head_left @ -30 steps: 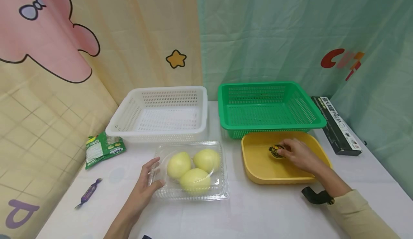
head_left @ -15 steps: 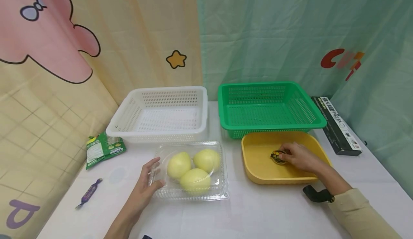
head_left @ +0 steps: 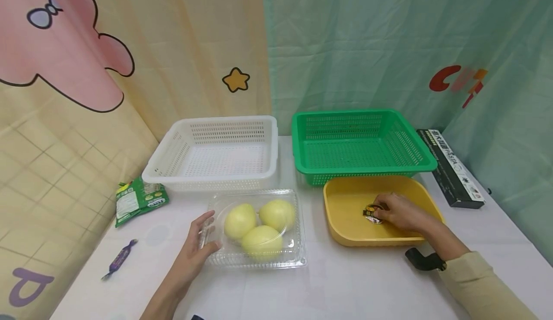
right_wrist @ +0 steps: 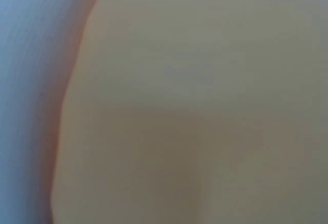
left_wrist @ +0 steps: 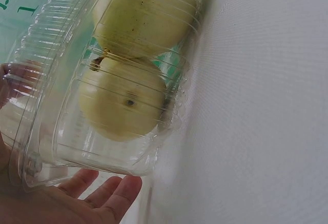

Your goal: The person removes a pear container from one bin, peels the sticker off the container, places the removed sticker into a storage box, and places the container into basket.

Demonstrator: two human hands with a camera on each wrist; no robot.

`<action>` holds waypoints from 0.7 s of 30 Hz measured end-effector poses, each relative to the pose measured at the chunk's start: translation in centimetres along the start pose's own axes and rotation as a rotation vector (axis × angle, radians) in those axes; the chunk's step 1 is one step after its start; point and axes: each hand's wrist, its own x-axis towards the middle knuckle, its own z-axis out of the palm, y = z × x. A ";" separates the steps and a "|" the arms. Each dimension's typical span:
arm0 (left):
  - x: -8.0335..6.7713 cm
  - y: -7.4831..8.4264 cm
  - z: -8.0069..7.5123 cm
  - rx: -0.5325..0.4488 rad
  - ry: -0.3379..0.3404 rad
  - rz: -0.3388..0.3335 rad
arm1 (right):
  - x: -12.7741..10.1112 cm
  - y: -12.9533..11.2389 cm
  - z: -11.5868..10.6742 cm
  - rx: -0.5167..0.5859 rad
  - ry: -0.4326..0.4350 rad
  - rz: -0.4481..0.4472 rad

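In the head view my right hand [head_left: 402,212] reaches into a yellow tray [head_left: 343,224] and pinches a small round package [head_left: 371,214] with a black and yellow label. The fingers cover its right part. My left hand [head_left: 194,248] touches the left side of a clear plastic clamshell box [head_left: 295,257], thumb at its near left corner, fingers loosely extended. Inside lie three pale yellow-green fruits [head_left: 261,242], like pears. In the left wrist view several fingertips [left_wrist: 130,185] lie at the end of the box. A blurred tan surface fills most of the right wrist view.
Behind stand a white basket [head_left: 255,178] and a green basket [head_left: 363,171]. A black pasta box [head_left: 451,171] lies at the right. On the left are a green snack bag [head_left: 140,200] and a purple-wrapped candy [head_left: 119,260]. Curtains enclose the table's back and sides.
My right hand has lowered slightly within the yellow tray, and the round package has shifted and tilted a little with it. My left hand and the clamshell box stay in place.
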 end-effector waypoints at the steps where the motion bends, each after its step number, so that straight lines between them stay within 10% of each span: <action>1: 0.0 0.0 0.0 0.000 0.000 0.002 | 0.0 0.0 0.0 -0.005 -0.003 0.004; 21: -0.1 0.0 0.1 -0.012 0.004 0.014 | -0.2 0.1 0.2 -0.025 0.075 0.024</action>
